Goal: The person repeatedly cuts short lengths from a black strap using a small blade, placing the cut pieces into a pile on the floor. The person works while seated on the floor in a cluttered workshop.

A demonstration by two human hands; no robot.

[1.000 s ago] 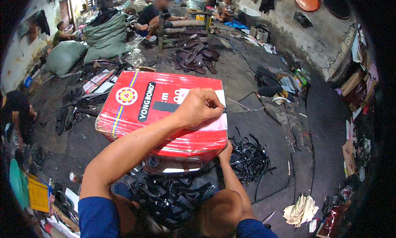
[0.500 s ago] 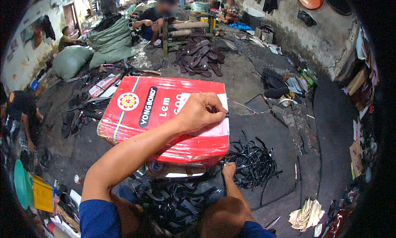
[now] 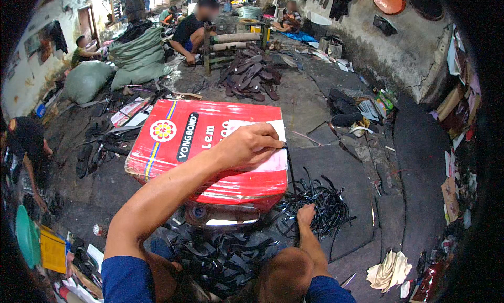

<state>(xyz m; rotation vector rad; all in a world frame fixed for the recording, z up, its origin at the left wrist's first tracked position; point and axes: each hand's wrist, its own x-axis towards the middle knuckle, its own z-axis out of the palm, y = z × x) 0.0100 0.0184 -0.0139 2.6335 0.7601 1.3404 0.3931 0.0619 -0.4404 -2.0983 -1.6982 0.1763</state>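
A red cardboard box [image 3: 205, 119] wrapped in clear film stands in front of me, with a white paper [image 3: 275, 161] on its right side. My left hand [image 3: 252, 145] rests on top, thumb and fingertips pinched on a thin black strip [image 3: 286, 151] at the box's right edge. The strip hangs down past that edge. Lower right, my right hand [image 3: 306, 214] is at a tangled pile of glossy black strips [image 3: 333, 200]. Its fingers look curled together; their tips and anything between them are hidden. Flat black strips [image 3: 226, 261] lie heaped near my knees.
Dark shoe-sole shapes [image 3: 252, 75] are piled beyond the box, beside a low frame with rolls [image 3: 236, 38]. A co-worker [image 3: 194, 30] crouches there; others sit farther off and at left. Green sacks [image 3: 89, 81] stand far left. A crumpled beige cloth [image 3: 388, 271] lies lower right.
My right hand has moved rightward from beside the box's lower corner into the glossy strips. My left hand stays pinched at the box edge. The co-worker by the rolls has shifted and reaches lower.
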